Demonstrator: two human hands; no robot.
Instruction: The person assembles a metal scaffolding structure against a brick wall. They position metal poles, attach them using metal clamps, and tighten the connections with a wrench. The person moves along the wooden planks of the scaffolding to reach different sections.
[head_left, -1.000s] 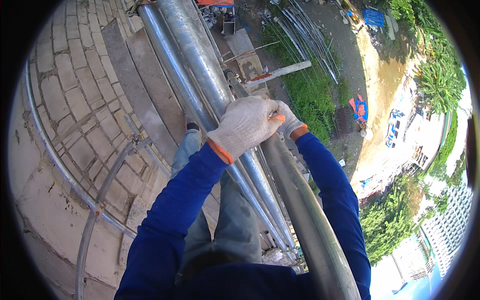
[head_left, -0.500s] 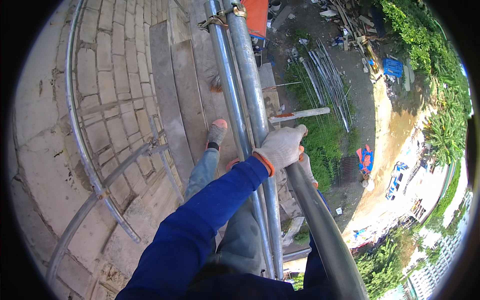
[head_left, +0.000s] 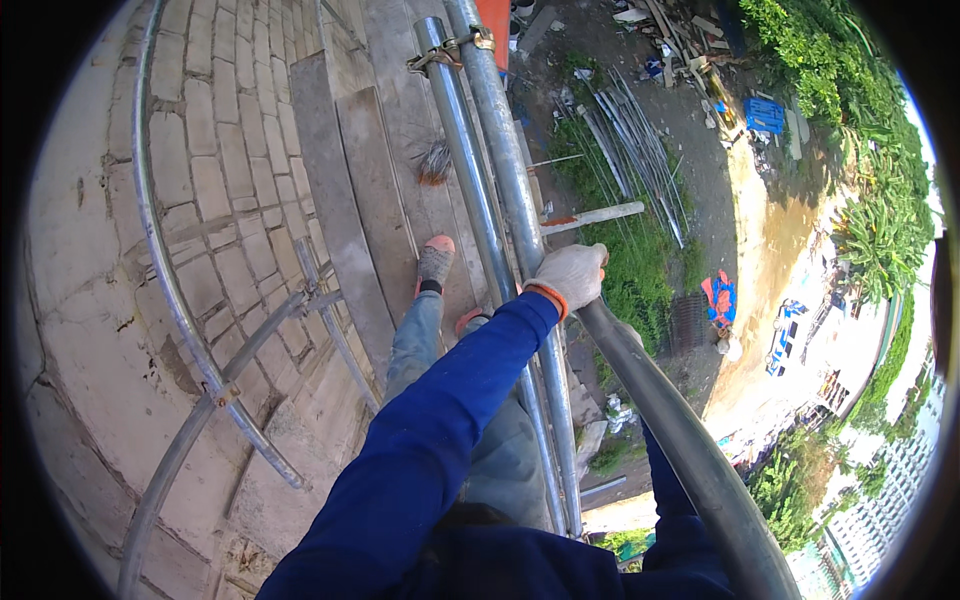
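Observation:
My left hand (head_left: pixel 568 277), in a pale work glove with an orange cuff, reaches across two silver scaffold pipes (head_left: pixel 497 130). Its fingers are closed round the far end of a thick grey metal pipe (head_left: pixel 680 425), which slants down to the lower right. Of my right hand only a sliver of glove (head_left: pixel 634 337) shows behind that pipe; its fingers are hidden. The blue right sleeve (head_left: pixel 664 468) rises from below on the pipe's far side. A clamp (head_left: pixel 436 58) joins the two scaffold pipes near their upper ends.
My shoe (head_left: pixel 437 258) stands on planks (head_left: pixel 375 150) beside a block wall (head_left: pixel 205 130). A bundle of wire (head_left: pixel 433 162) lies on them. More scaffold tubes (head_left: pixel 165 260) run along the left. Far below, right of the rails, are loose pipes (head_left: pixel 630 140), a blue crate (head_left: pixel 764 115) and greenery.
My left hand and the thick pipe have shifted slightly right, with the hand a little higher. More of the right glove is now hidden behind the pipe. The view has also moved a little.

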